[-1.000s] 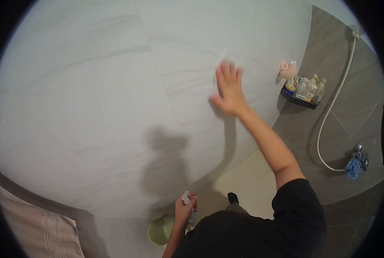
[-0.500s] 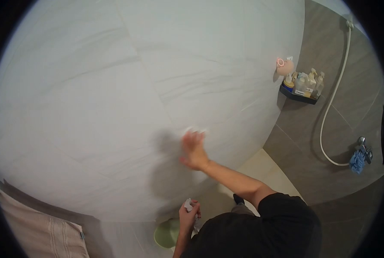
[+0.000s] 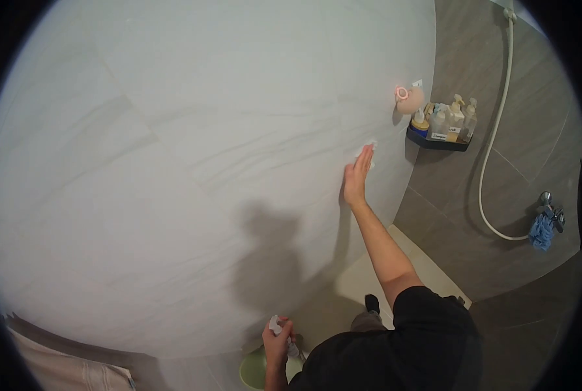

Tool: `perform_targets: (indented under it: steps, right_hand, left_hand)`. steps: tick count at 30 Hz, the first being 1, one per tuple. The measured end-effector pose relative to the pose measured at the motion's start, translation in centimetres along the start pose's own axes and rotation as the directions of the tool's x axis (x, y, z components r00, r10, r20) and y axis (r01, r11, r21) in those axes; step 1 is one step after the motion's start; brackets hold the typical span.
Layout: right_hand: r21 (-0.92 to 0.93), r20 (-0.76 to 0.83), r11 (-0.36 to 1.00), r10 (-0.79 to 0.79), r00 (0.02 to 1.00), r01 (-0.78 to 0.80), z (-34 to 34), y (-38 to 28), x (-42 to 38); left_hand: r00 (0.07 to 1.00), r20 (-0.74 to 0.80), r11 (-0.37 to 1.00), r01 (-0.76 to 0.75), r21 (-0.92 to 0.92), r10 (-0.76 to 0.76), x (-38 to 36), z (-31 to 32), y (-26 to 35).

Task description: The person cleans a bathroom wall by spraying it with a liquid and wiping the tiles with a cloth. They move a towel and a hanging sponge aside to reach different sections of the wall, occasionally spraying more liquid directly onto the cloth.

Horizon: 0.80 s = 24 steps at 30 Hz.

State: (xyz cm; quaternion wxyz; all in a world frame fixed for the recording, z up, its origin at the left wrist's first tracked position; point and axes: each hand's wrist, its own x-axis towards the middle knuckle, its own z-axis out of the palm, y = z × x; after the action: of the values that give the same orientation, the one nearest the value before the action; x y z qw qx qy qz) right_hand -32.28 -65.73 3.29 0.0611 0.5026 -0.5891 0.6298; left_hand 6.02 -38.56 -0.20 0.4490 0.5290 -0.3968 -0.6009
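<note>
My right hand (image 3: 357, 177) is pressed flat against the pale marbled wall (image 3: 238, 98), its arm stretched up and forward. Under its fingers shows a white cloth or wipe (image 3: 372, 144), its edges sticking out around the fingertips. Low in the view, my left hand (image 3: 278, 339) is wrapped round a clear spray bottle with a white top (image 3: 275, 324); the bottle's body is mostly hidden by the hand. Just beneath the left hand is a green basin (image 3: 253, 369).
A black corner shelf (image 3: 439, 143) holds several pump bottles, with a pink bath puff (image 3: 409, 101) beside it. A white shower hose (image 3: 493, 140) hangs near a tap with a blue puff (image 3: 541, 232). A beige towel (image 3: 75, 368) hangs lower left.
My right hand has moved up and to the right along the wall with the white cloth. My left hand still holds the bottle, slightly lower in view. The camera view has shifted.
</note>
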Motion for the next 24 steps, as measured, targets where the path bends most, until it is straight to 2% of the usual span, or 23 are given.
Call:
perform_targets:
  steps: [1,2,4,6,8,9,11,12,14,18,20,21,22,24]
  right_hand:
    - [0.17,-0.079,0.976,0.155,0.985,-0.139,-0.4,0.5,1.3]
    - [0.176,-0.091,0.976,0.146,0.985,-0.128,-0.6,0.7,1.7]
    - [0.081,-0.064,0.996,0.042,0.997,-0.037,-0.6,1.1,0.9]
    - [0.002,0.078,0.995,-0.102,0.992,0.103,-2.0,0.8,-0.4]
    - [-0.011,0.233,0.946,-0.312,0.921,0.323,-2.8,2.4,-1.6]
    - [0.004,0.218,0.936,-0.344,0.913,0.352,-3.4,3.3,-0.4]
    - [-0.027,0.42,0.784,-0.554,0.719,0.62,-4.6,4.6,3.2]
    - [-0.012,0.41,0.77,-0.579,0.705,0.638,-5.2,3.6,6.3]
    - [-0.015,0.472,0.594,-0.705,0.53,0.804,-7.7,-1.3,14.2]
    - [-0.03,0.406,0.45,-0.811,0.422,0.893,-12.0,-12.9,28.6]
    - [-0.071,0.27,0.351,-0.894,0.356,0.934,-12.6,-16.9,35.0]
    - [-0.088,0.182,0.342,-0.918,0.352,0.936,-12.9,-19.1,38.1]
    - [-0.107,0.092,0.336,-0.934,0.346,0.936,-12.9,-20.7,39.9]
    - [-0.062,-0.002,0.358,-0.934,0.358,0.932,-12.2,-22.8,40.5]
  left_hand:
    - [1.0,-0.003,1.0,0.009,-0.002,-0.009,0.1,0.2,-0.2]
    - [1.0,-0.007,1.0,0.012,-0.002,-0.012,0.3,0.6,-0.3]
    - [1.0,-0.006,1.0,0.002,-0.009,-0.002,0.4,1.8,-0.2]
    - [1.0,-0.011,0.999,-0.022,-0.024,0.022,0.6,3.4,0.2]
    - [1.0,0.007,0.978,-0.005,0.208,0.004,0.6,5.4,0.8]
    - [0.999,0.001,0.98,-0.038,0.195,0.038,1.1,6.6,0.9]
    - [0.998,-0.02,0.961,0.069,0.269,-0.066,2.4,9.2,0.8]
    - [0.999,-0.031,0.966,0.048,0.255,-0.041,3.3,10.5,0.4]
    - [0.999,0.006,0.987,0.045,0.152,-0.047,5.0,13.5,-0.3]
    - [0.998,-0.065,0.991,0.033,0.132,-0.024,4.7,22.7,3.4]
    - [0.999,0.016,0.99,-0.046,0.136,0.044,5.1,26.2,4.0]
    - [0.998,-0.004,0.989,-0.055,0.134,0.056,5.4,27.3,3.6]
    - [0.998,0.038,0.99,-0.049,0.131,0.045,6.2,28.2,2.9]
    - [0.995,0.069,0.989,-0.075,0.124,0.067,7.4,30.2,2.0]
